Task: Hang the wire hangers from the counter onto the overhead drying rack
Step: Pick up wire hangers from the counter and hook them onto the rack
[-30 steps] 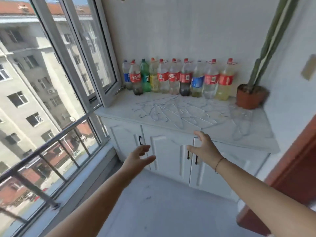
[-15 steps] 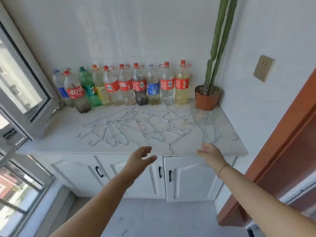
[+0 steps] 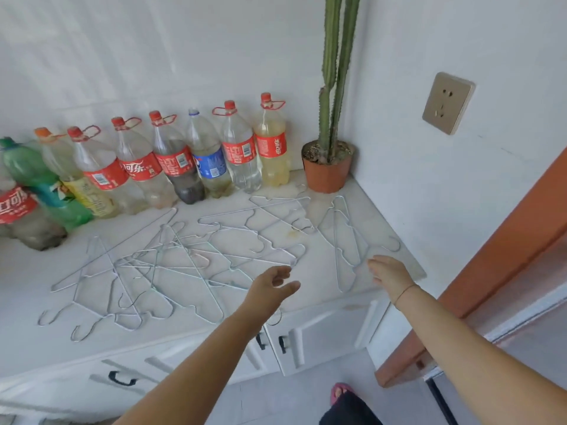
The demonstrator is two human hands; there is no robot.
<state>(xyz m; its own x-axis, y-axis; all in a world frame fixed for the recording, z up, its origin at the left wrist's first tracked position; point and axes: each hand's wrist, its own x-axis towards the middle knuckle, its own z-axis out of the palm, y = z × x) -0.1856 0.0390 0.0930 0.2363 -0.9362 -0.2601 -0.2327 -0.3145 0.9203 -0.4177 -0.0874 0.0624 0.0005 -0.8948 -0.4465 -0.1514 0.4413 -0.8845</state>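
Probably risking a tangle first: pulling one piece out of the wire hangers (image 3: 171,265), overlapping and hooked through each other across the bench (image 3: 27,271), and dragging neighbours along, possibly scraping them off the front edge onto the floor. Also risking a knock to the row of bottles (image 3: 171,161) standing behind the heap, or to the cactus pot (image 3: 326,171) in the corner, by sweeping a long wire sideways while lifting. Noting one hook (image 3: 277,319) poking over the bench's front edge, just beside the left forearm, and judging it easy to brush off.

Holding nothing in either hand. Hovering the left hand (image 3: 270,286) above the near edge of the heap, fingers loosely curved and thumb spread, close over the nearest wires but not seeming to touch them. Stretching the right hand (image 3: 389,273) out flat and relaxed, fingers nearly straight, just beside the separate pair of hangers (image 3: 346,240) lying apart near the bench's right end, fingertips near their lower corner; touching or not, impossible to tell. Seeing no overhead drying rack in this view.
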